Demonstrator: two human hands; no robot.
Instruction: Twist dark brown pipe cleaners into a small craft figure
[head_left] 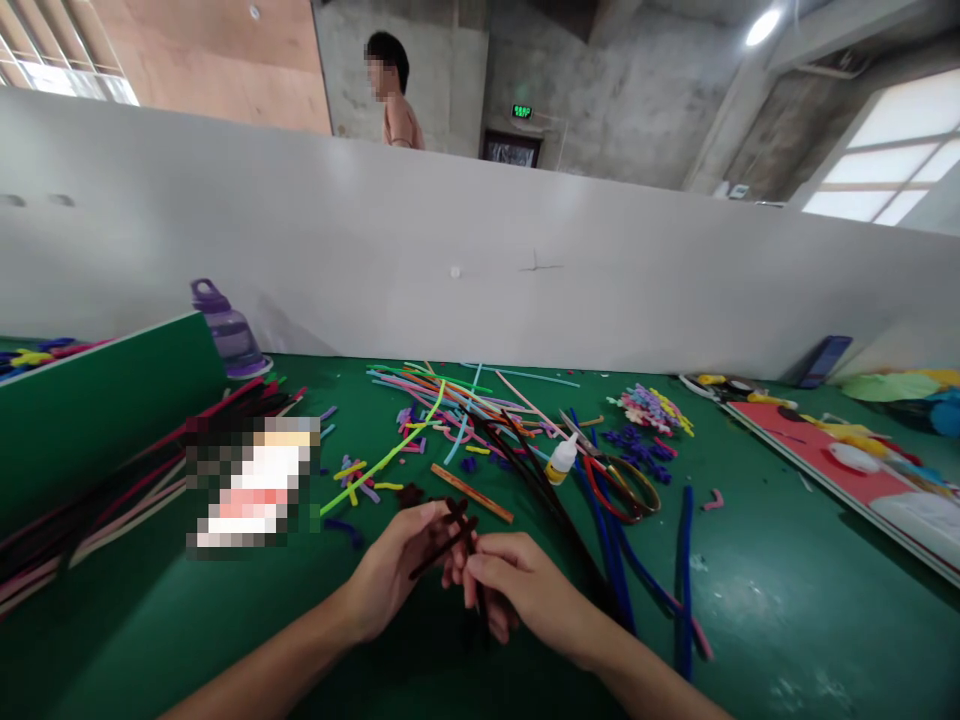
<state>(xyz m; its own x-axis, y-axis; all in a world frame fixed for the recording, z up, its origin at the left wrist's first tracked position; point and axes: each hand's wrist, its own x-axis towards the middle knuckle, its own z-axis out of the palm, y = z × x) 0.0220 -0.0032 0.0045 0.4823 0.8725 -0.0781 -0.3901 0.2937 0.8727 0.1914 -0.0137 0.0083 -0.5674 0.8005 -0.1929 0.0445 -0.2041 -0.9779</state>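
Both my hands meet low in the middle of the green table [780, 610]. My left hand [394, 570] and my right hand [517, 585] are closed on a dark brown pipe cleaner piece [450, 530], its short stems crossing between my fingers. Just beyond them lie a loose pile of coloured pipe cleaners [442, 410], an orange-brown stick [471, 492], long black pipe cleaners [540, 480] and blue pipe cleaners [684, 570].
A small glue bottle [561, 458] and scissors [619, 478] lie right of the pile. A purple water bottle [229, 335] stands by the grey partition [480, 250]. A green box [90, 410] sits left, a red board [840, 455] right. A person [394, 90] stands behind the partition.
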